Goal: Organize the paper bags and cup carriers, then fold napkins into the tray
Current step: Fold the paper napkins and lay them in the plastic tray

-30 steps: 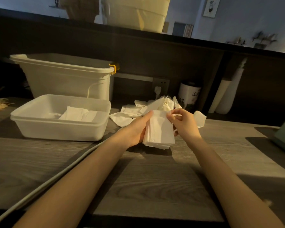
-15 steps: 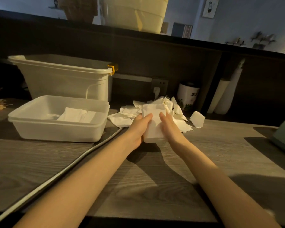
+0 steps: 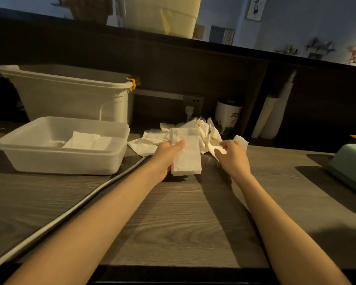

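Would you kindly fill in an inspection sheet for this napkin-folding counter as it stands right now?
Surface: grey wood-grain counter, dimly lit.
Job's things: white tray at left with folded napkins inside; folded stack held upright; loose napkin pile behind the hands; no paper bags or cup carriers seen on the counter.
Clutter: large bin behind the tray; printed canister; pale green box at right edge.
Hands: left hand grips the stack; right hand touches the pile, grip unclear.
Cables: grey cable crosses the counter beside the tray; plug in wall socket.
Surroundings: dark shelf unit, wall picture.
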Tool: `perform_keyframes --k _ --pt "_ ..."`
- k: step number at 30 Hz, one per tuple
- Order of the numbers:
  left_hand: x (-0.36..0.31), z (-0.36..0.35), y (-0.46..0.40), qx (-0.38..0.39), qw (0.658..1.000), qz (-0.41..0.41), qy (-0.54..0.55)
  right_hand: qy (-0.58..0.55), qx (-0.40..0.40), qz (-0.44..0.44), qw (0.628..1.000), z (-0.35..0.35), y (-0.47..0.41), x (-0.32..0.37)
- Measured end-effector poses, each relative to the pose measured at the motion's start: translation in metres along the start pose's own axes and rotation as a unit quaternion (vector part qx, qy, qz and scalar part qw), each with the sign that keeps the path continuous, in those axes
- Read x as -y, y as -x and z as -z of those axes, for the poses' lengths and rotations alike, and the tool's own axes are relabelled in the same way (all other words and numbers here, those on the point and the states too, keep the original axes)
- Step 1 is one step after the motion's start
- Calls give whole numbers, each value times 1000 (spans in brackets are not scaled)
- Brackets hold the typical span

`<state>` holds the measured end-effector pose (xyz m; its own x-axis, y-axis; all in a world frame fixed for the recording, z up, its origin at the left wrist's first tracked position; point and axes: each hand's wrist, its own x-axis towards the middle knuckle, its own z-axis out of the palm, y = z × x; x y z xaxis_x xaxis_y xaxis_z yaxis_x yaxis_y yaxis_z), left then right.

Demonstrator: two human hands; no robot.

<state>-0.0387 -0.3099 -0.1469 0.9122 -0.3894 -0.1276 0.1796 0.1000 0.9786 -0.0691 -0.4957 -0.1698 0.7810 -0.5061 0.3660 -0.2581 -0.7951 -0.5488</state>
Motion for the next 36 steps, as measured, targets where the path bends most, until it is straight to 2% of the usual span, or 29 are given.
perform_keyframes --k 7,19,23,27,31,36 --pt "-3 5 -3 -12 1000 19 7 58 35 -11 998 -12 -9 -20" --pt "-2 9 -8 -30 999 36 -8 109 -29 -9 994 -12 -9 -21" --pt "-3 9 -9 -44 998 39 11 -39 -69 0 997 1 -7 -8" --pt "-1 10 -10 -63 996 45 46 -208 -81 12 975 14 -2 17" --pt "0 12 -10 -49 993 68 88 -404 -14 -2 915 22 12 41" --pt "-4 10 -2 32 975 133 178 -504 89 4 859 23 22 56"
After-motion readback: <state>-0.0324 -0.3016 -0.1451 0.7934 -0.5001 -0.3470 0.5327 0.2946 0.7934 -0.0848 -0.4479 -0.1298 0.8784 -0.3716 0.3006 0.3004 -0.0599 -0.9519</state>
